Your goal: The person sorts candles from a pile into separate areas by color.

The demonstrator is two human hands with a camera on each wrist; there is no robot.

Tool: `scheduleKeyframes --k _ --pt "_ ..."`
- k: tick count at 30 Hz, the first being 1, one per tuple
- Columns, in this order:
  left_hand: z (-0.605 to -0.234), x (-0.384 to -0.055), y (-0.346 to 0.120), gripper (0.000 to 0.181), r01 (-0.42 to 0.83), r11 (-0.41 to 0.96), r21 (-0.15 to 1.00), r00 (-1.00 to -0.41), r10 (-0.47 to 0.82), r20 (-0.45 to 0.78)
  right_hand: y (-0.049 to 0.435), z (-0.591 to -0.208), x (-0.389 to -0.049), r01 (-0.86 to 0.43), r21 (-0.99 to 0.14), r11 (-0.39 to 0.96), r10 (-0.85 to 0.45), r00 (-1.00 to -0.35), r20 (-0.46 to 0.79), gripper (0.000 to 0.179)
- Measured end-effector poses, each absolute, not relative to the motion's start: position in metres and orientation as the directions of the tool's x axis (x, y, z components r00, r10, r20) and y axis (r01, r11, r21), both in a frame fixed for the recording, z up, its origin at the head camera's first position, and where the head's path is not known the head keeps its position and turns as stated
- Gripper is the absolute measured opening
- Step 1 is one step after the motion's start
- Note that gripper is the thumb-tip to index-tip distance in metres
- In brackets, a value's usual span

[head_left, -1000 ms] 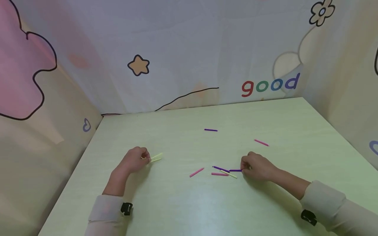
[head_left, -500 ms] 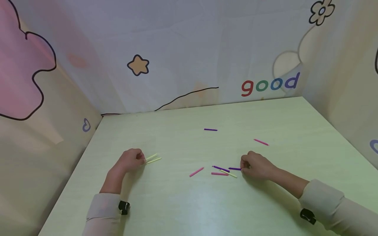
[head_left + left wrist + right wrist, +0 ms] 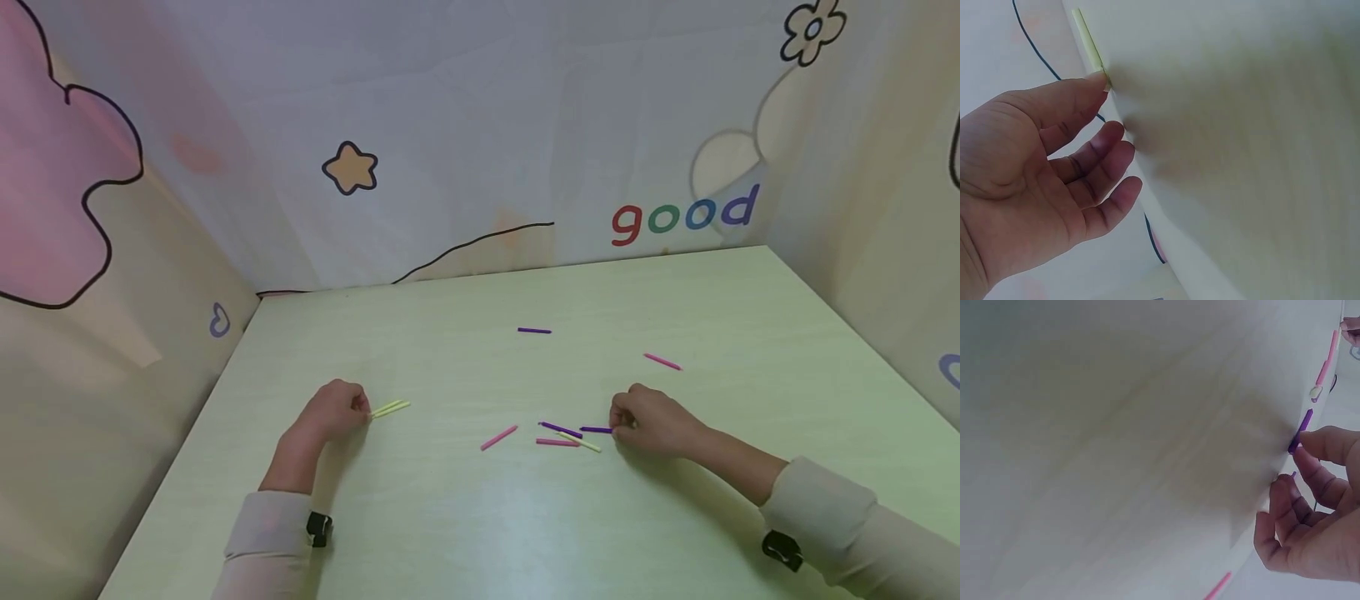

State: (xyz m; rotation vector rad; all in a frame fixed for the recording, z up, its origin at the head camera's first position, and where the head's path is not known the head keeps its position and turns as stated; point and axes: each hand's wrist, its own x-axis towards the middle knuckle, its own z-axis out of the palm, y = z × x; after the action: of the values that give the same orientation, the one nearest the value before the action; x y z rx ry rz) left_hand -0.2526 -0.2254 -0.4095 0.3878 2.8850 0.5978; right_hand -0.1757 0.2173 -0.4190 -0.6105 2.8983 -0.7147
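Observation:
At the left, my left hand [image 3: 335,410] pinches the near ends of two thin yellow sticks [image 3: 392,408], which lie almost side by side at the tabletop. The left wrist view shows thumb and forefinger at the end of a yellow stick [image 3: 1088,40], the other fingers loosely bent. My right hand [image 3: 651,422] holds the right end of a thin purple stick [image 3: 596,430] between thumb and forefinger, low over the table. Just left of it lie another purple stick [image 3: 560,430], a yellow stick [image 3: 588,446] and a pink stick [image 3: 557,442], close together, with the yellow one crossing.
Another pink stick [image 3: 498,437] lies between the hands. Farther back are a purple stick [image 3: 534,331] and, to the right, a pink stick [image 3: 663,362]. The pale table [image 3: 465,533] meets printed cloth walls [image 3: 465,125] at the back and sides.
My left hand has shifted slightly left and the two yellow sticks, spread apart half a second ago, now lie close together. The right hand stays nearly in place on its purple stick.

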Motion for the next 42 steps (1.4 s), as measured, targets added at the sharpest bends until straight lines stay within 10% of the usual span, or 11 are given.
scheduleKeyframes --k 42 --pt "-0.393 -0.207 -0.187 0.017 0.319 0.844 0.432 -0.937 0.349 0.012 0.223 -0.419 -0.169 -0.372 -0.445 0.814 -0.383 -0.921 0.071 0.012"
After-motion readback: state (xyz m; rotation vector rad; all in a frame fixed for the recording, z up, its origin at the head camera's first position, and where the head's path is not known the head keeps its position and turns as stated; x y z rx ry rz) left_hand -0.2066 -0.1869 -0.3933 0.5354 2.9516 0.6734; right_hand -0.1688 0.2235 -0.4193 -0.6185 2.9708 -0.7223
